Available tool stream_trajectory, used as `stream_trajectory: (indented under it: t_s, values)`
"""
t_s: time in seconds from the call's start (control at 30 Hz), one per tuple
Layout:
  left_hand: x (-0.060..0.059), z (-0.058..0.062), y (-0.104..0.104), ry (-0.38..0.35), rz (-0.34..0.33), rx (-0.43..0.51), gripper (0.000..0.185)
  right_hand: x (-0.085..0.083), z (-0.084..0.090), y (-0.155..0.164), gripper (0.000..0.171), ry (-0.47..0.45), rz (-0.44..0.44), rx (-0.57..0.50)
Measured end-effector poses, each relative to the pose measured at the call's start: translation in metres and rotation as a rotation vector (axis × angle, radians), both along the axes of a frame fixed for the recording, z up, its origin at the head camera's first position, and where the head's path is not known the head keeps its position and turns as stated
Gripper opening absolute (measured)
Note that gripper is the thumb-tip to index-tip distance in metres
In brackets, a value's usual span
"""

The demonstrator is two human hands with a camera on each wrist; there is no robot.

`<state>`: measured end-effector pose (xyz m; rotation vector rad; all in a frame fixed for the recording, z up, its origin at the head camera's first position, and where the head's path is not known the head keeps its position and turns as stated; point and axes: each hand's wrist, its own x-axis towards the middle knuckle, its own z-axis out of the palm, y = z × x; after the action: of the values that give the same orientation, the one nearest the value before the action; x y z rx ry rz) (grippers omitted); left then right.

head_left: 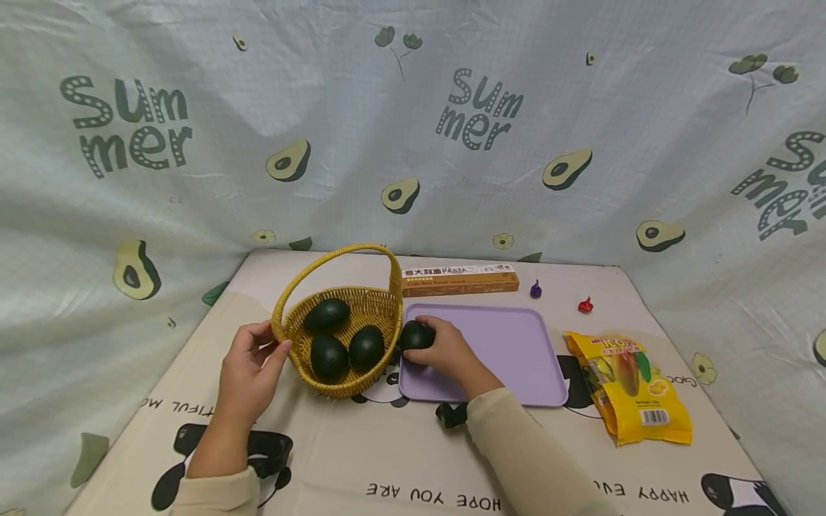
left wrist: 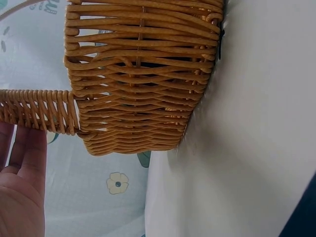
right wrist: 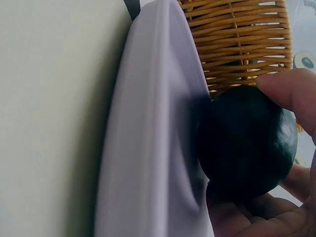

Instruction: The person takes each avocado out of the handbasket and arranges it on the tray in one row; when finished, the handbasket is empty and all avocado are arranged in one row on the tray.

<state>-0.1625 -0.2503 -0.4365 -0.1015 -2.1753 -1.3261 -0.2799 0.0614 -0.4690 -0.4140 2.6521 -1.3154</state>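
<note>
A dark green avocado [head_left: 416, 335] sits on the near-left corner of a lilac tray [head_left: 510, 344], gripped by the right hand [head_left: 447, 351] whose fingers curl over it; the right wrist view shows it resting against the tray just beside the woven wall of the basket. At nine o'clock from the avocado stands a yellow wicker basket [head_left: 371, 304] with an arched handle, holding three more dark avocados [head_left: 328, 314]. The left hand [head_left: 248, 373] lies at the basket's nine o'clock side with fingers spread and relaxed, the fingertips touching the rim where the handle joins. The table is covered with a pale cloth printed with black-and-white figures and the words "HOPE YOU ARE HAPPY"; behind hangs a cloth printed with avocados and "Summer". At twelve o'clock from the tray lies a long orange box [head_left: 459, 279] marked "PASTA"; beside it lie a small purple sweet [head_left: 535, 289] and a red one [head_left: 585, 305]. At three o'clock lies a yellow snack bag [head_left: 629, 387].
</note>
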Motion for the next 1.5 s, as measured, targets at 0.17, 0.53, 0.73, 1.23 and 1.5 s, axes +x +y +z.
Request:
stream_trajectory:
  t_s: [0.17,0.53,0.73,1.23,1.5]
  values:
    - [-0.001,0.0,-0.001,0.01,-0.004,0.003,0.038,0.001,0.003,-0.001,0.078,-0.006,0.007,0.013]
    - [-0.001,-0.002,-0.001,0.001,-0.006,0.009,0.038,0.001,0.004,0.001,0.078,-0.016,0.032,0.032]
    - [-0.002,-0.001,-0.001,-0.003,-0.004,0.007,0.038,0.0,0.004,0.005,0.081,-0.015,0.046,0.035]
    - [0.0,0.0,0.0,-0.02,0.013,0.007,0.039,-0.001,0.009,0.014,0.078,-0.031,0.073,-0.031]
    - [0.0,0.001,0.001,-0.019,0.011,0.008,0.039,0.0,0.019,0.019,0.072,-0.007,0.042,-0.066]
